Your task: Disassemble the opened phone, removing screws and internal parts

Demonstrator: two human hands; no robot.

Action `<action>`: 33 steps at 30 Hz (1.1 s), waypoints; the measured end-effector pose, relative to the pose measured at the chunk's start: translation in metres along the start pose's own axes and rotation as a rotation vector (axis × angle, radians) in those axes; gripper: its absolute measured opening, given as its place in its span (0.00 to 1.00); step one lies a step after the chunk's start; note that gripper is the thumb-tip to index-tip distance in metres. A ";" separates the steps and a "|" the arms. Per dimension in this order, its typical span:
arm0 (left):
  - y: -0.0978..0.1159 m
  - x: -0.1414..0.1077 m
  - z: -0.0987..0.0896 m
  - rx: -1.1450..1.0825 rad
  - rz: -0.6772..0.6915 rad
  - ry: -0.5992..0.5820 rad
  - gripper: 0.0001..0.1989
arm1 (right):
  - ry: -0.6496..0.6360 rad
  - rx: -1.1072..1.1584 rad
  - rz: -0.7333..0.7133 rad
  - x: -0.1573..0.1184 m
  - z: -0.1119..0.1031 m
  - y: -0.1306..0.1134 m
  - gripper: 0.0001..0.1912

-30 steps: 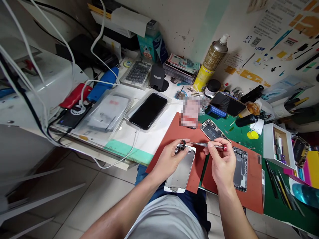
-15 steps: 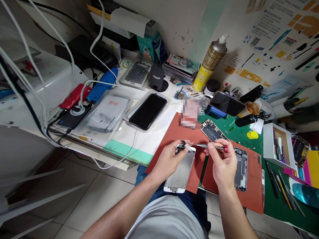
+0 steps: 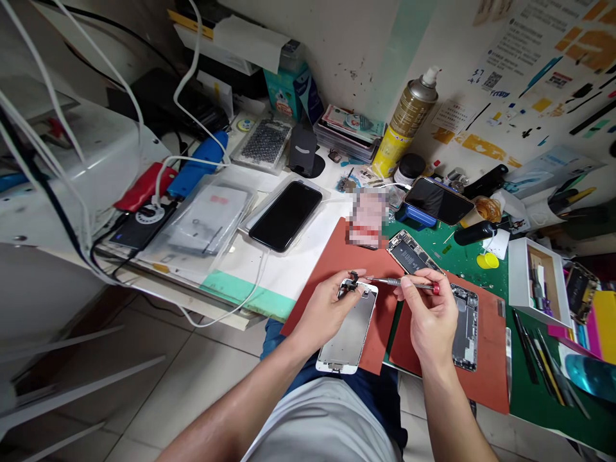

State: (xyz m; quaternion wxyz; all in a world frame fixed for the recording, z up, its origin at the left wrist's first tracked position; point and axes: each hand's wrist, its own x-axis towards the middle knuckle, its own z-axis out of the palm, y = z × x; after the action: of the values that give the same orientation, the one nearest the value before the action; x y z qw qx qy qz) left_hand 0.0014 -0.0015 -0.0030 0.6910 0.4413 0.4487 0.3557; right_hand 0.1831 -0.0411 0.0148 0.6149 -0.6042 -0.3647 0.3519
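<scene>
My left hand [image 3: 325, 305] is closed, with thumb and fingertips pinching a small black flex-cable part [image 3: 353, 278] at the top end of a white-framed phone screen [image 3: 342, 340]. Its metal back faces up over the red mat; whether the hand also grips the screen is hidden. My right hand [image 3: 428, 314] is closed around a thin screwdriver [image 3: 393, 282] with a red end cap. The driver's tip points left and meets or nearly meets the black part. Beside my right wrist lies an opened phone housing [image 3: 466, 327], and another opened phone [image 3: 412, 252] lies beyond my hands.
Tweezers and thin tools [image 3: 548, 369] lie on the green mat [image 3: 534, 417] at right, near a white box [image 3: 539, 279]. Behind stand a spray can [image 3: 407, 119] and a propped phone [image 3: 440, 199]. A black-screened phone [image 3: 286, 215] lies left, near a trailing white cable [image 3: 255, 292].
</scene>
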 end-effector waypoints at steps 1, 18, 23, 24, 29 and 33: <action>0.001 0.000 0.000 -0.014 -0.007 -0.006 0.24 | 0.005 0.002 -0.005 0.000 0.000 0.000 0.16; 0.003 0.000 0.003 0.000 -0.017 0.001 0.19 | -0.022 -0.585 -0.632 -0.036 0.005 -0.017 0.20; 0.001 0.000 0.002 0.015 -0.006 0.001 0.18 | -0.012 -0.669 -0.687 -0.036 0.008 -0.022 0.18; 0.001 0.000 0.002 0.015 -0.003 0.002 0.18 | -0.011 -0.676 -0.689 -0.036 0.008 -0.023 0.18; 0.000 0.000 0.002 0.008 0.008 0.002 0.18 | -0.012 -0.684 -0.679 -0.036 0.009 -0.024 0.18; 0.000 0.000 0.002 0.008 0.009 0.004 0.17 | -0.011 -0.696 -0.681 -0.036 0.010 -0.024 0.19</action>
State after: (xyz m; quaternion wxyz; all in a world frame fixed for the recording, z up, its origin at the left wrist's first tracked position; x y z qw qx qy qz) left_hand 0.0034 -0.0022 -0.0024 0.6868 0.4451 0.4495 0.3579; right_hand 0.1572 -0.0679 0.0382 0.4546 -0.6184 -0.6410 -0.0091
